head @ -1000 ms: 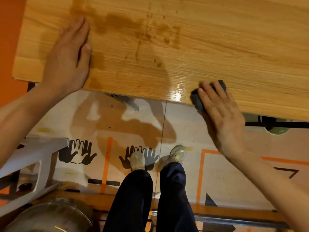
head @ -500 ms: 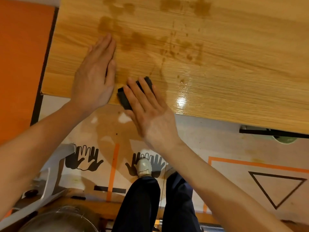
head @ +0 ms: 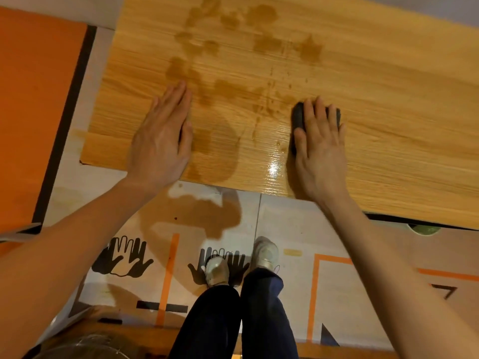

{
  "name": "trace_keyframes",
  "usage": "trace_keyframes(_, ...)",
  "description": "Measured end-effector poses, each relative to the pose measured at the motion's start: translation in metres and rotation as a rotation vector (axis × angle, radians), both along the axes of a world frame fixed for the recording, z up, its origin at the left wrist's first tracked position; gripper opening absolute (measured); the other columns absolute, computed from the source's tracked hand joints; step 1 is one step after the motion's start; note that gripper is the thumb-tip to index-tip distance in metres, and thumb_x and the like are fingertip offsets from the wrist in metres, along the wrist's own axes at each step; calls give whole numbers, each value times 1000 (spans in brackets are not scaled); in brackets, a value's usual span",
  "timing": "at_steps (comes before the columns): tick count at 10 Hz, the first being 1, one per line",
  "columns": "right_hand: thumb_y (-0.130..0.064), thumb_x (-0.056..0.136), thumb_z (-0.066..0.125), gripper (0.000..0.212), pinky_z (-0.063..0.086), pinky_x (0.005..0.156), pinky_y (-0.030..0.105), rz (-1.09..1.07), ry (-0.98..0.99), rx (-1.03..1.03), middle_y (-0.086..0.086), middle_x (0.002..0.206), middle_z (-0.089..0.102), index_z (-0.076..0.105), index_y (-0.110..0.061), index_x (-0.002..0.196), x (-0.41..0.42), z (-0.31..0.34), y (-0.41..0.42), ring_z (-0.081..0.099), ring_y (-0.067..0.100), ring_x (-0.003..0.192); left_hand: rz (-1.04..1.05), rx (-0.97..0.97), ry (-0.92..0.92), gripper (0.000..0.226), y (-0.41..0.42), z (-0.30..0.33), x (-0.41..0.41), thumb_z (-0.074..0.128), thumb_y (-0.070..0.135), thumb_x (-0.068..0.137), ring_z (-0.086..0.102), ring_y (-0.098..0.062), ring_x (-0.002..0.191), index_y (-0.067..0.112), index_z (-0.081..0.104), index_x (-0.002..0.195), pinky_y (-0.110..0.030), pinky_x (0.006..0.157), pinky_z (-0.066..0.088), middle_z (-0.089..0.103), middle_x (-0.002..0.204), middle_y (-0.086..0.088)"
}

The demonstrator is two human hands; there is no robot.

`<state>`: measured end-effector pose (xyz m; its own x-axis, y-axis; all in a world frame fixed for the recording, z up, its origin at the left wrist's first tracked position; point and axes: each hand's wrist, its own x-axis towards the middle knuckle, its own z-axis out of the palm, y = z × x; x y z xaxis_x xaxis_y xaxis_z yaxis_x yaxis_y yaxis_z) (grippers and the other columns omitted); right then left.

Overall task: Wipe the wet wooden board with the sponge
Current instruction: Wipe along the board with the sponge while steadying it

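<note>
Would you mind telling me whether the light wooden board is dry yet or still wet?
Still wet. Dark damp patches spread across the light wooden board, and a glossy film shines beside the right hand.

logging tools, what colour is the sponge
Dark grey, nearly black sponge, in the head view.
</note>
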<state>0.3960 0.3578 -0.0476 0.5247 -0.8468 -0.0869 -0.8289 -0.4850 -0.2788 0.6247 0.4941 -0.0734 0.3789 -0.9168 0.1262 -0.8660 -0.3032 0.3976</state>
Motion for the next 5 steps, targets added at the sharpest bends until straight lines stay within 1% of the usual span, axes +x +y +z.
trace_keyframes(1,-32,104,20,51,3,122,42,151,-2,34,-2,162,6,12,-22,154,-25,3,66,-3,18,150,1,-11,0,52,1,-1,-1,26,26,109,19,-21,155,3,28,156,-37,128,12,23,166,-11)
trace_keyframes(2,-34,105,20,51,3,123,41,237,13,82,-6,162,5,12,-24,153,-31,4,68,-5,14,149,5,-8,3,52,1,-1,-2,26,26,109,19,-21,155,3,28,156,-36,128,12,23,166,-11)
trace_keyframes(3,-32,105,23,50,1,123,39,210,5,41,-2,162,9,16,-20,153,8,4,17,0,17,150,6,-9,4,52,-3,0,-1,27,25,109,19,-20,155,3,29,156,-35,128,11,23,166,-11)
trace_keyframes(4,-30,106,23,49,-2,121,37,110,-31,39,-1,162,9,16,-18,153,38,2,-3,0,18,150,12,-8,17,50,-2,0,-3,30,20,108,20,-21,155,3,29,156,-36,128,11,24,165,-10)
trace_keyframes(5,-28,105,24,49,-2,122,39,186,-56,63,0,162,11,18,-17,153,23,4,48,0,18,150,19,-4,33,50,1,1,-4,33,16,108,21,-21,154,3,29,156,-37,128,13,24,165,-9)
